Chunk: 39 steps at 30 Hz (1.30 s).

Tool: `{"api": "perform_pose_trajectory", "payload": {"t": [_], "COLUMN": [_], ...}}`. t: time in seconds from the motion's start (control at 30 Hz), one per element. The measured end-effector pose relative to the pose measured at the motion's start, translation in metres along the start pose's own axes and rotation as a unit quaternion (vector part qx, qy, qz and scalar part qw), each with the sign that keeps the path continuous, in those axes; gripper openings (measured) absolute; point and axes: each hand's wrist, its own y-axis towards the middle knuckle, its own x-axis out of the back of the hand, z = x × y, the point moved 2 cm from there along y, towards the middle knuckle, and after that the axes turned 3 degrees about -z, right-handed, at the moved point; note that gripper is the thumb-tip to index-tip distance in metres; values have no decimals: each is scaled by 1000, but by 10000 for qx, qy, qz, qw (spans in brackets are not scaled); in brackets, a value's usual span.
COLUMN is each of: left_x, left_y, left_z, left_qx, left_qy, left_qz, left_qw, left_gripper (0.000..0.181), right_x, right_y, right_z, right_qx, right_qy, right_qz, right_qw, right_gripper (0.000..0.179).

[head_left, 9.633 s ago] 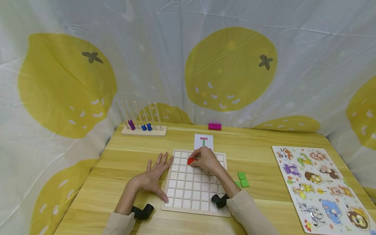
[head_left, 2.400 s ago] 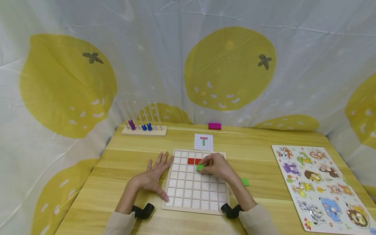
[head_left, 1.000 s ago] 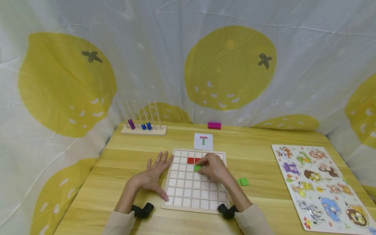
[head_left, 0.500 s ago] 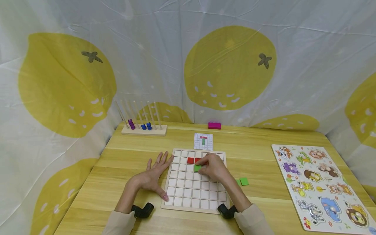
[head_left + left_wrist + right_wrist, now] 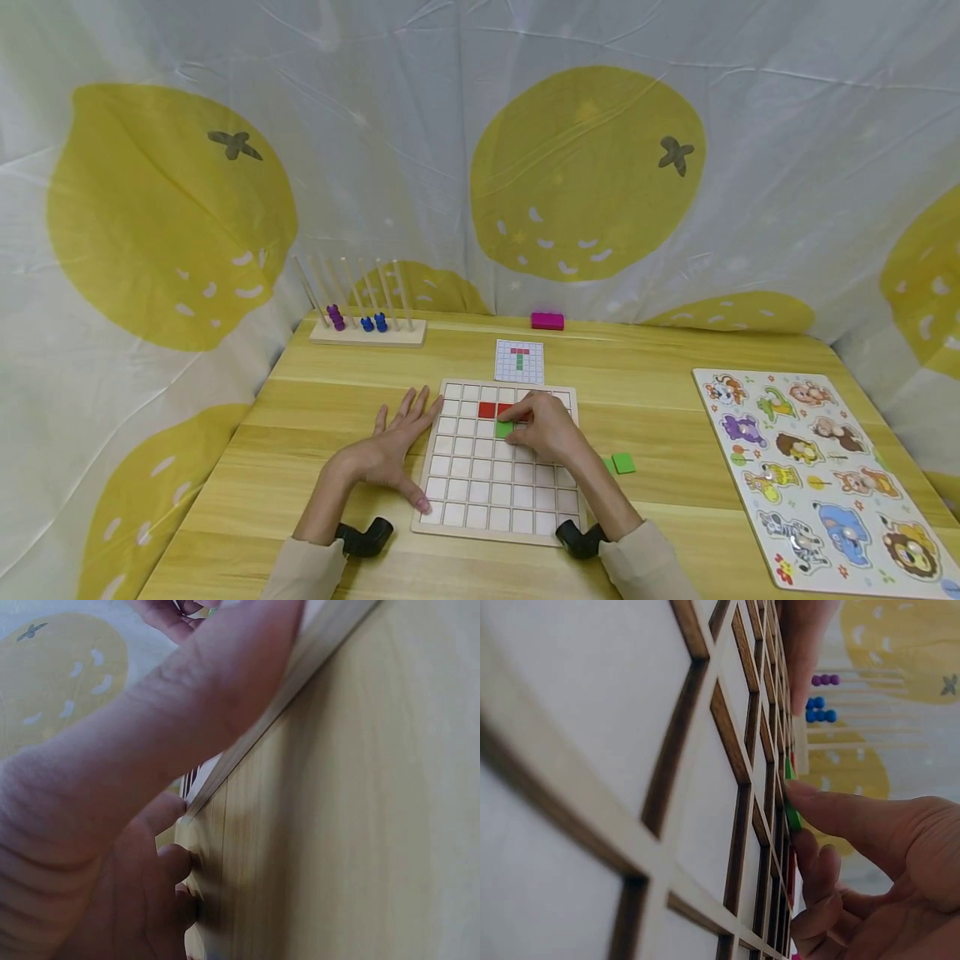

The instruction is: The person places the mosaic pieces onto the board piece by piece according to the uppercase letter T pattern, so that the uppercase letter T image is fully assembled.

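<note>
A wooden grid board (image 5: pixel 480 535) with white cells lies in front of me. My left hand (image 5: pixel 390 454) rests with spread fingers along its left side, thumb on the near left corner and a fingertip at the edge. With thumb and finger my right hand (image 5: pixel 546 427) pinches a green square tile (image 5: pixel 504 429), which lies over a cell in the third row. In the right wrist view this green tile (image 5: pixel 793 806) stands slightly tilted at the grid. Red tiles (image 5: pixel 487 410) sit in the row above, partly hidden by the right fingers.
A pattern card (image 5: pixel 519 362) showing a red and green T lies behind the board. Loose green tiles (image 5: pixel 623 463) are right of the board. Farther off are an animal puzzle (image 5: pixel 817 475), a peg stand with beads (image 5: pixel 367 333) and a magenta block (image 5: pixel 547 322).
My right hand has let go of a red tile on the board and brought a green tile from the right to the cell below the red row. Left hand unmoved; the last second is still.
</note>
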Motion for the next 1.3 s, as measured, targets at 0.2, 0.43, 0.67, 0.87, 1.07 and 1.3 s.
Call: {"api": "perform_pose_trajectory", "payload": {"t": [0.2, 0.43, 0.67, 0.87, 1.07, 1.3], "left_x": [0, 0, 0, 1, 1, 1], "left_y": [0, 0, 0, -1, 0, -1], "left_z": [0, 0, -1, -2, -2, -1], "left_qx": [-6, 3, 3, 6, 3, 13], "left_qy": [-10, -17, -37, -9, 13, -28], "left_qz": [-4, -6, -11, -4, -3, 19], "left_qw": [10000, 10000, 10000, 10000, 10000, 10000], "left_gripper": [151, 152, 151, 151, 151, 151], "right_x": [0, 0, 8, 33, 68, 109], "right_y": [0, 1, -2, -10, -24, -41], "right_z": [-1, -1, -1, -9, -28, -70], "right_qx": [2, -38, 116, 477, 204, 133], "right_qy": [25, 21, 75, 214, 182, 167], "right_qz": [36, 15, 102, 326, 388, 500], "right_qw": [10000, 10000, 9999, 9981, 9989, 9985], "right_gripper": [24, 24, 21, 21, 29, 35]}}
